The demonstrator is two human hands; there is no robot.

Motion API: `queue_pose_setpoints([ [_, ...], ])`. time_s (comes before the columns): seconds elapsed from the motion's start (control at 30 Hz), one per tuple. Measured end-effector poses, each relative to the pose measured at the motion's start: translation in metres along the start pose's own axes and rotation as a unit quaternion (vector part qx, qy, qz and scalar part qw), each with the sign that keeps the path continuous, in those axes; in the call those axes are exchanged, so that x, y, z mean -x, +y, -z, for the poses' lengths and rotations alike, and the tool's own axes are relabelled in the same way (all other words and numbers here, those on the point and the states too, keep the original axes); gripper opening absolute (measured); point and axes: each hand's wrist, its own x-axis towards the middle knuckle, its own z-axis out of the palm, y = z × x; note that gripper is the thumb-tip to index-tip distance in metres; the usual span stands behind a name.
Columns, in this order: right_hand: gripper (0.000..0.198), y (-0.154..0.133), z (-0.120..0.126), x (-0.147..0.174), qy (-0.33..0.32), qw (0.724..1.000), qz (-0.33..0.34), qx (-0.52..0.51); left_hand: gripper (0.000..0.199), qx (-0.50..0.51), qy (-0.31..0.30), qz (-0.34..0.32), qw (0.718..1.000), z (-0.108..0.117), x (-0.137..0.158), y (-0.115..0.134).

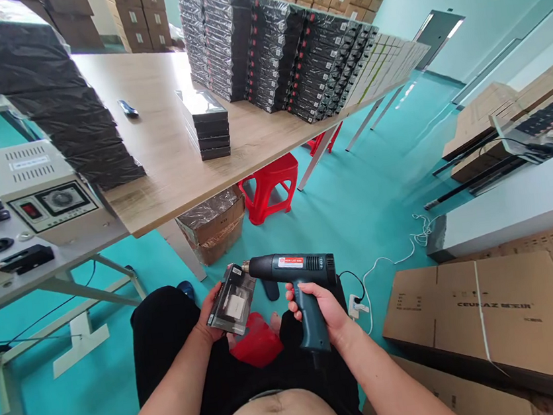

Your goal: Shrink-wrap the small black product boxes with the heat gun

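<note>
My right hand (318, 306) is wrapped round the handle of a dark green heat gun (288, 268), its nozzle pointing left. Between the fingers and thumb of my left hand (210, 318) is a small black box (233, 302) in clear shrink film, tilted, with a pale patch on its face. The gun's nozzle lies at the box's upper right edge; whether they touch I cannot tell. Both are above my lap. On the table (160, 147) ahead stands a short stack of similar black boxes (213, 133).
Tall stacks of film-wrapped boxes (222, 40) line the table's back, with another wrapped stack (70, 104) at left. Beside that sits a beige control machine (45, 194). A red stool (271, 185) stands under the table. Cartons (488, 310) and a white cable (387, 260) are at right.
</note>
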Motion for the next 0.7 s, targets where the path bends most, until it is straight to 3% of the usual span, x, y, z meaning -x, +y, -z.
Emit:
queue_pose_setpoints([
  [0.1,0.028,-0.003,-0.013,0.013,-0.047,0.988,0.005,0.145,0.050,0.001,0.015,0.009,1.000,0.002,-0.001,0.001],
  [0.23,0.025,-0.010,-0.029,0.030,-0.154,0.920,-0.047,0.358,0.042,-0.003,0.048,-0.005,0.999,0.007,-0.004,0.003],
  [0.27,0.024,-0.013,-0.032,0.030,-0.152,0.915,-0.042,0.370,0.042,-0.005,0.049,-0.007,0.999,0.007,-0.004,0.002],
  [0.43,0.029,-0.020,-0.042,0.020,-0.031,0.945,0.062,0.321,0.044,-0.004,0.038,0.005,0.999,0.005,-0.001,0.002],
  [0.6,0.019,-0.015,-0.040,0.027,-0.145,0.902,-0.031,0.405,0.044,-0.003,0.044,-0.024,0.999,0.006,-0.003,0.004],
  [0.7,0.026,-0.012,-0.039,0.019,-0.077,0.943,0.018,0.323,0.042,-0.008,0.044,-0.015,0.999,0.008,-0.004,0.004],
])
